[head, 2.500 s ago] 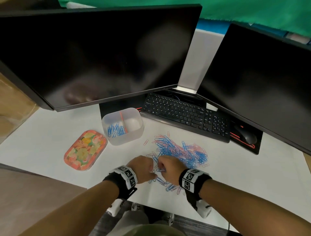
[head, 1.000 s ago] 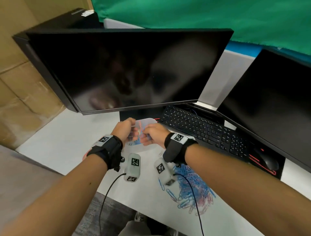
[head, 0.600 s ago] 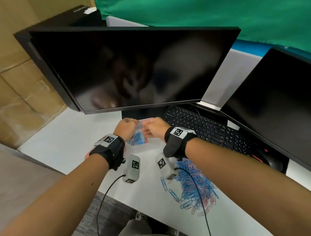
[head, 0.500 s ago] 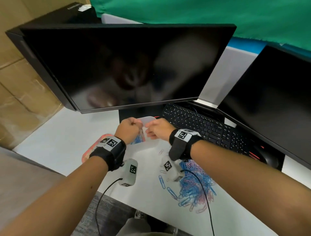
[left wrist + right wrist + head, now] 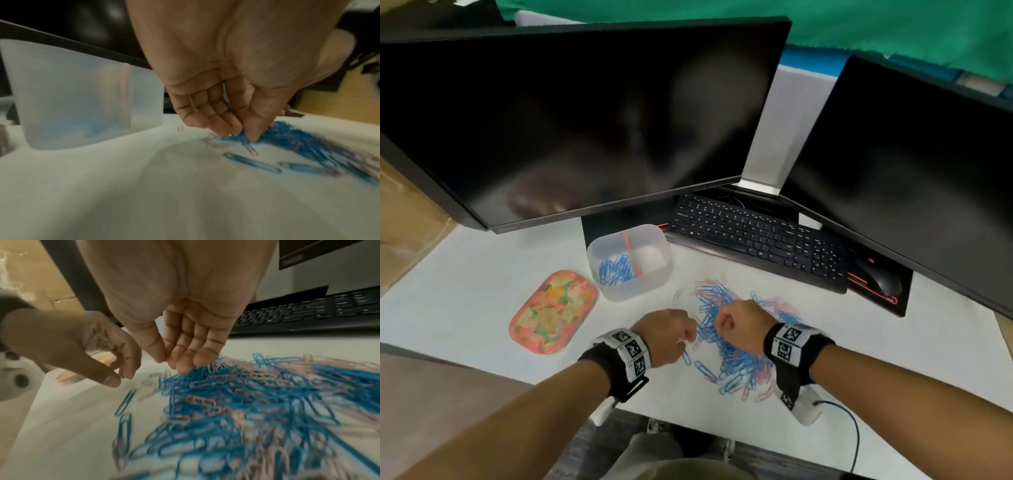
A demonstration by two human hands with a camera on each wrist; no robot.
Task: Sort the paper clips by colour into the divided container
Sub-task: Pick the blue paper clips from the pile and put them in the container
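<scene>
A heap of blue and pink paper clips (image 5: 736,329) lies on the white desk, seen close and blurred in the right wrist view (image 5: 257,402). The clear divided container (image 5: 654,281) stands behind and left of it, with blue clips (image 5: 614,270) in its left compartment. My left hand (image 5: 685,337) hangs at the heap's left edge, its thumb and fingertips (image 5: 226,129) pointing down at loose blue clips. The right wrist view shows a gap between its thumb and forefinger (image 5: 127,369). My right hand (image 5: 168,363) hovers over the heap, fingers loose, thumb against forefinger, nothing visible in it.
The flowered lid (image 5: 553,310) lies left of the container. A black keyboard (image 5: 756,236) and a mouse (image 5: 880,279) sit behind the heap under two dark monitors (image 5: 585,113). The desk's front edge is just below my wrists.
Both hands have come back from above the container to the heap of clips near the front of the desk. The head view has tilted down with them.
</scene>
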